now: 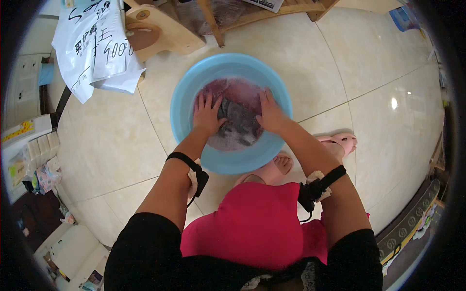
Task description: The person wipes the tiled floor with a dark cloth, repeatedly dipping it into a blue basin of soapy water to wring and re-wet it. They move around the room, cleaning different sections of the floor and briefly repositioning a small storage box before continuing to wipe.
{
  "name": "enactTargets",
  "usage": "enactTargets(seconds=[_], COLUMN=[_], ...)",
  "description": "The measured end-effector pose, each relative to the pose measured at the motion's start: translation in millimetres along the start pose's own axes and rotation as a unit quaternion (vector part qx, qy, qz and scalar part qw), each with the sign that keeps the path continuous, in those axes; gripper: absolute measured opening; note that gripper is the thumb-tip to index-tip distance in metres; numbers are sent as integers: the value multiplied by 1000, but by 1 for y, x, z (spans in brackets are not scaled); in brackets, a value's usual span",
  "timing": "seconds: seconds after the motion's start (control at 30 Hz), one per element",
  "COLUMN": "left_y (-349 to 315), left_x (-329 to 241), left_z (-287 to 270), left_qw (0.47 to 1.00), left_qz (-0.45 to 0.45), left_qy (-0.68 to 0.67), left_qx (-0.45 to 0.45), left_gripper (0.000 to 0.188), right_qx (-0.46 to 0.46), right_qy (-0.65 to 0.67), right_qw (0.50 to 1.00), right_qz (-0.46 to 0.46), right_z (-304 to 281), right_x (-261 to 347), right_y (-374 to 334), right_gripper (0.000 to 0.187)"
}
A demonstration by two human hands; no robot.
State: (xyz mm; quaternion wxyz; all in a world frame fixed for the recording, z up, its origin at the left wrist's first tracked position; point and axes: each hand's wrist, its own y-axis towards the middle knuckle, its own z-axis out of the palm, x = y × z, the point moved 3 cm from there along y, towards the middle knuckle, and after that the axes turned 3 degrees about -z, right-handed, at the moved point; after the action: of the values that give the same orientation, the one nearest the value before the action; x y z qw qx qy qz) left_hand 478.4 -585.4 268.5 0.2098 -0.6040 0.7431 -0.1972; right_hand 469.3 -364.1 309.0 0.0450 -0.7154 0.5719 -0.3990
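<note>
A light blue round basin (pixel 232 165) stands on the floor in front of me, holding cloudy water. A dark grey cloth (pixel 239 121) lies wet in its middle. Behind it, towards the far wall of the basin, is a purplish-red patch of wet fabric (pixel 238 89); whether the two are one piece I cannot tell. My left hand (pixel 208 117) rests with spread fingers on the left side of the cloth. On the opposite side my right hand (pixel 272 112) reaches over the basin's right wall, its fingers apart, the thumb touching the grey cloth's edge.
Past the basin stands a wooden stool-like frame (pixel 170 34), with a white plastic bag (pixel 99 53) hanging at the left. My feet in pink slippers (pixel 344 143) are close to the basin's near right side. A blue plastic container (pixel 404 19) sits at the far right.
</note>
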Motion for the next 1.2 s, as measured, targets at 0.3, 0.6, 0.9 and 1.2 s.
enactTargets(seconds=[0.3, 0.6, 0.9, 1.2], left_y=[28, 41, 50, 26], left_x=[-49, -77, -82, -159], left_z=[-20, -33, -15, -44], left_qw=[998, 992, 977, 648], left_qz=[-49, -29, -93, -21], left_qy=[-48, -116, -191, -713], left_qx=[12, -40, -16, 268], left_gripper=[92, 83, 70, 41], right_qx=[4, -141, -254, -103], right_qy=[-73, -1, 245, 801], right_qw=[996, 989, 907, 506], right_qz=[43, 33, 232, 304], right_z=[-51, -33, 29, 6], right_x=[-28, -58, -74, -55], right_y=[12, 6, -8, -13], right_gripper=[73, 71, 72, 54])
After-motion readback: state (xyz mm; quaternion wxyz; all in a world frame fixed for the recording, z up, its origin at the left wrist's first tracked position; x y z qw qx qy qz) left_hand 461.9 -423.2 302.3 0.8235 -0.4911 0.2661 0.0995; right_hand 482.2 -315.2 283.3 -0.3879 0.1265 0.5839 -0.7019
